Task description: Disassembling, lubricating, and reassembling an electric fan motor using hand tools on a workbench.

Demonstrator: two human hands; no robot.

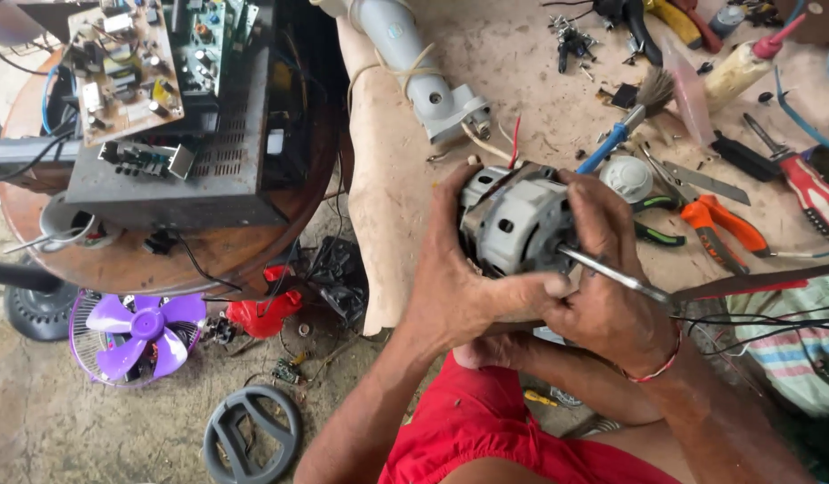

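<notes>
Head view: at centre, over the workbench (pixel 522 54) edge, both hands clasp a grey fan motor (pixel 515 222). The left hand (pixel 459 287) grips it from 7 o'clock; the right hand (pixel 603 287) wraps it from 4 o'clock, fingers also holding a metal rod (pixel 611 274). Orange pliers (pixel 724 229) lie at 3 o'clock, a purple fan blade (pixel 143 332) at 8 o'clock.

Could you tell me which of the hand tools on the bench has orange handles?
The pliers right of the right hand; the screwdriver beyond has a red-and-white handle.
</notes>
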